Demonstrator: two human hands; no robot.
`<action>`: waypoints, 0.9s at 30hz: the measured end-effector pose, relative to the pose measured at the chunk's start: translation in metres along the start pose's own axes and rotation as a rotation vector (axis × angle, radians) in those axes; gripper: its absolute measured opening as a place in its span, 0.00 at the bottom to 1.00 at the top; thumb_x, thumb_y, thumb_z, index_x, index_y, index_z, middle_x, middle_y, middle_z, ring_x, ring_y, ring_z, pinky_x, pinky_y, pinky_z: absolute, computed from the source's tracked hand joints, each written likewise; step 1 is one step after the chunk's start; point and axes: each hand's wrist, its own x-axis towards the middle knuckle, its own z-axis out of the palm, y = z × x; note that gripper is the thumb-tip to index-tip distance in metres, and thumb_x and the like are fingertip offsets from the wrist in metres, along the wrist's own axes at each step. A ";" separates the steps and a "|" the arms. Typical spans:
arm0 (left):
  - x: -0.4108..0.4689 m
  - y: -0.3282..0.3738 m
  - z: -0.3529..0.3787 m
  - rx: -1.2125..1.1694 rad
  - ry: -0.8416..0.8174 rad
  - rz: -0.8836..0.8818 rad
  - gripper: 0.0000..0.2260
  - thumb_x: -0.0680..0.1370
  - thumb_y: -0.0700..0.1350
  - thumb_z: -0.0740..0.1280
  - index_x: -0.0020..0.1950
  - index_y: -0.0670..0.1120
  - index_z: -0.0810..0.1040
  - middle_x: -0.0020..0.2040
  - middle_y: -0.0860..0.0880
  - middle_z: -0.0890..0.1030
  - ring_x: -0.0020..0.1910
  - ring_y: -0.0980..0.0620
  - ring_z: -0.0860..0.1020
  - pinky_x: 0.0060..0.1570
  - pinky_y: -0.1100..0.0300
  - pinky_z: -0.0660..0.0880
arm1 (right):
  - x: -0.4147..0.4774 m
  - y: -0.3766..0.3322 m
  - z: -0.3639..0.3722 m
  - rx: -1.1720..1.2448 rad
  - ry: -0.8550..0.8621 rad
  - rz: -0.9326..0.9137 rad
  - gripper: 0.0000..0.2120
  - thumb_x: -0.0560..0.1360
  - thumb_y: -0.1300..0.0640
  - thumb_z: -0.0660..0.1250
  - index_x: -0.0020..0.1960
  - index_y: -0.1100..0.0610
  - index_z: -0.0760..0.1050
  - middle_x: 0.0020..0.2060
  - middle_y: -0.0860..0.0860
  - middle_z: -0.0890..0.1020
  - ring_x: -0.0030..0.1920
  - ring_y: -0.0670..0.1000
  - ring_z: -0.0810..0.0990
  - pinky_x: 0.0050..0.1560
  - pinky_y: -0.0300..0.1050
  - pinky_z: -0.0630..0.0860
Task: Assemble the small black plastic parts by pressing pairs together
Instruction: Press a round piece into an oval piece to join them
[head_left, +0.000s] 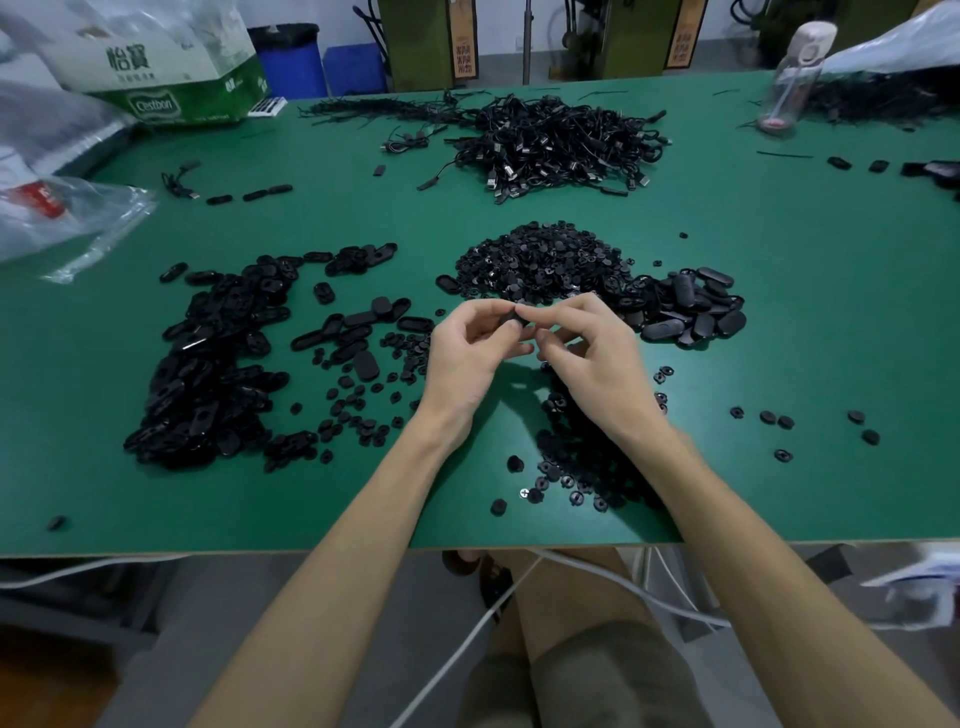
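Note:
My left hand (470, 358) and my right hand (587, 353) meet above the middle of the green table (753, 322). Both pinch a small black plastic part (514, 318) between thumbs and fingertips; most of it is hidden by the fingers. Just behind the hands lies a heap of small round black parts (540, 260). More small round parts (576, 457) are scattered under my right forearm. A big pile of oval black parts (208, 364) lies at the left, and a smaller pile of oval covers (691, 306) sits at the right.
A tangle of black cables (561, 140) lies at the back centre. A clear plastic bag (67, 223) and a green and white carton (171, 78) stand at the left. A water bottle (795, 73) stands at the back right. The table's front edge runs below my forearms.

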 end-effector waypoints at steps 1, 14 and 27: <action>0.000 0.000 0.000 0.006 0.009 0.000 0.07 0.81 0.33 0.69 0.59 0.36 0.80 0.53 0.39 0.84 0.51 0.45 0.87 0.51 0.57 0.83 | 0.000 0.000 0.000 -0.003 -0.013 0.000 0.16 0.80 0.68 0.67 0.62 0.55 0.84 0.50 0.50 0.78 0.45 0.48 0.80 0.44 0.34 0.75; -0.001 0.002 0.000 0.018 0.042 -0.020 0.06 0.79 0.35 0.73 0.55 0.37 0.81 0.49 0.39 0.85 0.46 0.43 0.86 0.46 0.57 0.83 | -0.001 0.000 -0.001 0.071 0.035 0.044 0.15 0.80 0.64 0.68 0.63 0.52 0.81 0.48 0.50 0.81 0.43 0.47 0.82 0.46 0.43 0.79; -0.004 0.004 -0.001 0.081 -0.014 0.001 0.07 0.78 0.36 0.74 0.55 0.37 0.82 0.44 0.44 0.87 0.40 0.50 0.85 0.44 0.60 0.81 | 0.001 0.005 -0.004 0.170 0.088 0.105 0.05 0.78 0.62 0.71 0.53 0.55 0.83 0.42 0.48 0.86 0.43 0.49 0.84 0.42 0.39 0.79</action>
